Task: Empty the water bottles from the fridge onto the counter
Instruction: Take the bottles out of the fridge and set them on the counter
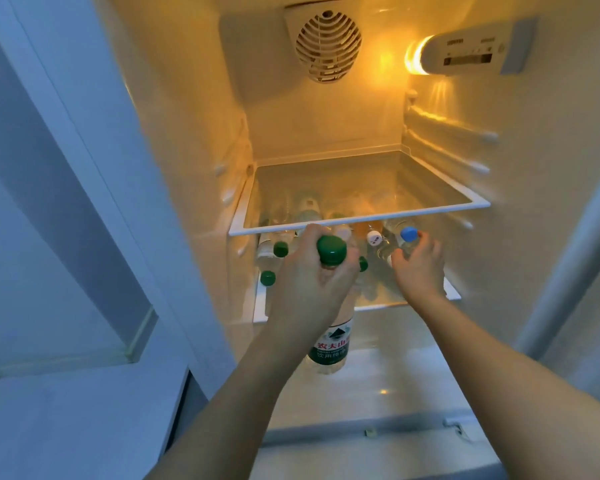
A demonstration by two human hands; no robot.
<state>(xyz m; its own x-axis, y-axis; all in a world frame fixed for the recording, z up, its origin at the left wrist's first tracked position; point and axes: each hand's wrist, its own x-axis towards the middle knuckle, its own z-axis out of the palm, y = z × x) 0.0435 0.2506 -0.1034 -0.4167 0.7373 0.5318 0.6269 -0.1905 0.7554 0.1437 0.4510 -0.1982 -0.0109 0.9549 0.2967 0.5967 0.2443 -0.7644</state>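
Inside the lit fridge (326,126), the left hand (312,282) has its grip wrapped round the neck of a green-capped water bottle (331,344), held out in front of the lower shelf (452,292). The right hand (418,268) curls its fingers on a blue-capped bottle (408,239) standing on that shelf. Beside them crowd more green-capped bottles (280,249) and a white-capped one (374,238). Above, a glass shelf (361,221) overhangs the bottle tops; a round vent (328,45) and lamp housing (471,50) sit higher up. At left stands the fridge door (66,202).

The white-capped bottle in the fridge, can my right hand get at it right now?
Probably not yet: the right hand already grips the blue-capped bottle. The white-capped bottle stands just left, uncovered.
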